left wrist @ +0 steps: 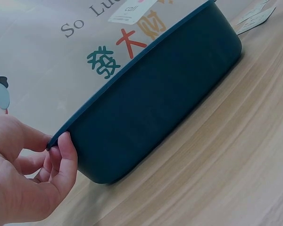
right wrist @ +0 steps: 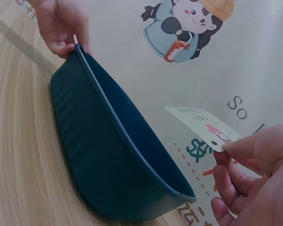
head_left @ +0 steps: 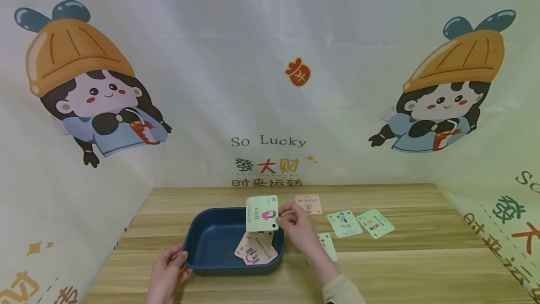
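So, tray on table, backdrop behind.

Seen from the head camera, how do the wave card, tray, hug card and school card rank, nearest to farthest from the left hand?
1. Tray: left hand grips its left end.
2. School card: in the tray, right side.
3. Hug card: on the table, right of the tray.
4. Wave card: farthest right.

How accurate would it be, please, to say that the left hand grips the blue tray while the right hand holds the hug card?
The card is wrong: the head view shows the right hand holding the call card, while the hug card lies on the table. The left hand does grip the blue tray.
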Motion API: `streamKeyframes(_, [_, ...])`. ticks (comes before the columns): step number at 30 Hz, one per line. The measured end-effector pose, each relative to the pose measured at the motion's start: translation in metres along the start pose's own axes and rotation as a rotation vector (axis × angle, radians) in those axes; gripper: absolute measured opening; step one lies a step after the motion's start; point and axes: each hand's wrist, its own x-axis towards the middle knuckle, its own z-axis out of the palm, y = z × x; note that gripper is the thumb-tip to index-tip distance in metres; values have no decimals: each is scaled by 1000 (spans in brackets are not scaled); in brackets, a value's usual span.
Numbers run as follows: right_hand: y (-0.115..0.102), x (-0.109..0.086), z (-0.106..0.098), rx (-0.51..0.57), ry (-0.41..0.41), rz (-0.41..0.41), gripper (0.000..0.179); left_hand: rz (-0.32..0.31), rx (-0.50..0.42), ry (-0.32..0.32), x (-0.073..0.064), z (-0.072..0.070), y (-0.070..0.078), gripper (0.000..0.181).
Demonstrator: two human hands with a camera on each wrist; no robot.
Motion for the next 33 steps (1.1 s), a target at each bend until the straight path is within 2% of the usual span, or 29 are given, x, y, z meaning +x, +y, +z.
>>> streamKeyframes(6, [0,-2,4,-4,-31,-8,15,-3,-7,25,-3,2,3,44])
streamKeyframes(13, [-2,-2,7,-46,-46,-14,12,-30,3,-13,-4,2,8,46])
streamKeyframes(33, [-4,-3,10,-48,-69,-16,14,-33,24,3,-3,1,6,43])
